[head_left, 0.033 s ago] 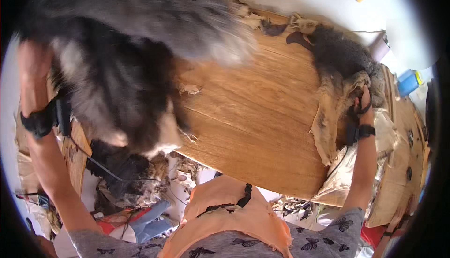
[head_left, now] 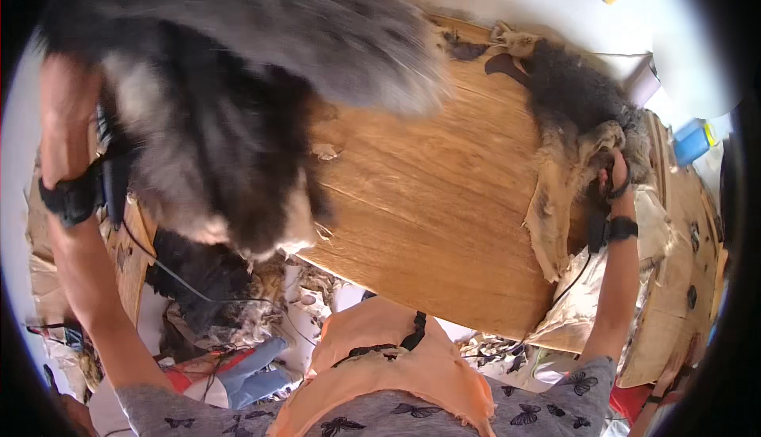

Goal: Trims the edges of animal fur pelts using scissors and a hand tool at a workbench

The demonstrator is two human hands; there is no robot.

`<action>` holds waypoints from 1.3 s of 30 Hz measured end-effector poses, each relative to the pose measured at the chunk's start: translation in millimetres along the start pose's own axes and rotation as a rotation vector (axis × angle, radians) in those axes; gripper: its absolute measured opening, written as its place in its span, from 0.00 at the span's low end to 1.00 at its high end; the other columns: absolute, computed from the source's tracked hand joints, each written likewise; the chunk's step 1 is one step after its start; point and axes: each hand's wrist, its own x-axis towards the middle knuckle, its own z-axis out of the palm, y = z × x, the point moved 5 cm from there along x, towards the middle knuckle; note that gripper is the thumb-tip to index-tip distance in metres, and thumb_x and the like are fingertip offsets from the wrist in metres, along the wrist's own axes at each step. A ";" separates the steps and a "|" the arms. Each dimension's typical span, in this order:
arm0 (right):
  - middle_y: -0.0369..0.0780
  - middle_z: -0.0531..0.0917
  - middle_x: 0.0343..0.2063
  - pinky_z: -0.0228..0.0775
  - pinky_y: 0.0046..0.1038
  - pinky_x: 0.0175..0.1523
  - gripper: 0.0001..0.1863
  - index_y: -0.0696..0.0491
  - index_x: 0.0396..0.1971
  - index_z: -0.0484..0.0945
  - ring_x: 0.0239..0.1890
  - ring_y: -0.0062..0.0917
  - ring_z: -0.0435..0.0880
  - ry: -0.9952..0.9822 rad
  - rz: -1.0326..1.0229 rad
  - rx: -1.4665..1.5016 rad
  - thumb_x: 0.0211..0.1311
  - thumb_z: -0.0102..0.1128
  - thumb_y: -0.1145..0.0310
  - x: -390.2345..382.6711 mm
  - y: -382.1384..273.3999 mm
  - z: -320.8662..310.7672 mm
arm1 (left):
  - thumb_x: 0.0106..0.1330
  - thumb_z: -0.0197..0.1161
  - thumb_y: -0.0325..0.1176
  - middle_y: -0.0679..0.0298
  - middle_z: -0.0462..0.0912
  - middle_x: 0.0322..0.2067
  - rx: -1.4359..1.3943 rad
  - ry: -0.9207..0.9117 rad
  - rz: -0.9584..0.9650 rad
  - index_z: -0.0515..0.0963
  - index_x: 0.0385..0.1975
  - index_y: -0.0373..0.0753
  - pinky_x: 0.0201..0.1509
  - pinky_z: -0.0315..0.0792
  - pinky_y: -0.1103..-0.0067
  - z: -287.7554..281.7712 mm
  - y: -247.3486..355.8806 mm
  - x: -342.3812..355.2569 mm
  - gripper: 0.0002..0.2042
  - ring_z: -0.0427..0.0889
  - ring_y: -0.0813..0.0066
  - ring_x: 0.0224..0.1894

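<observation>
Left hand point(head_left: 70, 112) at far left, under the edge of a big grey-black fur point(head_left: 214, 112). Fur is up over the left part of the wooden desk point(head_left: 420, 207), its long grey upper part reaching right over the far side, blurred. Left fingers are behind the fur — can't tell whether that grip is spread or pinching.

Right hand point(head_left: 617, 169) is over at the right, fingers bent, at the edge of a brown-and-black pelt point(head_left: 571, 88) lying on the right side of the desk. Contact looks likely, but can't tell if that grip is pinching the pelt. Pelt has a tan strip point(head_left: 548, 215) running toward the near edge and a dark curved flap point(head_left: 503, 64) pointing left.

Small pale scrap point(head_left: 326, 151) on the desk, just right of the raised fur. Below the desk, near left: a dark fur heap point(head_left: 194, 278) with a cable point(head_left: 178, 285) across it. Black straps on both wrists. Blue object with a yellow part point(head_left: 692, 145) — far right, beyond the pelt.
</observation>
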 end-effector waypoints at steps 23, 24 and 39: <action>0.29 0.67 0.11 0.50 0.13 0.15 0.09 0.51 0.27 0.70 0.11 0.10 0.62 -0.108 -0.234 -0.278 0.55 0.51 0.61 -263.9 5.3 5.6 | 0.45 0.56 0.18 0.58 0.79 0.26 -0.636 -1.377 0.711 0.79 0.32 0.40 0.34 0.69 0.76 156.2 170.0 -258.4 0.14 0.77 0.65 0.32; 0.29 0.67 0.12 0.51 0.13 0.15 0.09 0.51 0.27 0.70 0.11 0.10 0.62 -0.124 -0.264 -0.282 0.55 0.51 0.61 -272.0 5.4 16.3 | 0.44 0.55 0.18 0.58 0.79 0.26 -0.587 -1.394 0.829 0.79 0.31 0.41 0.33 0.69 0.74 154.8 158.3 -268.8 0.15 0.77 0.63 0.31; 0.34 0.71 0.14 0.61 0.18 0.22 0.10 0.56 0.31 0.70 0.17 0.14 0.69 -0.062 -0.470 -0.656 0.46 0.55 0.71 -341.2 26.9 129.6 | 0.37 0.56 0.24 0.56 0.77 0.21 -0.017 -1.401 0.766 0.82 0.25 0.48 0.36 0.69 0.69 192.6 -7.8 -323.7 0.14 0.76 0.59 0.31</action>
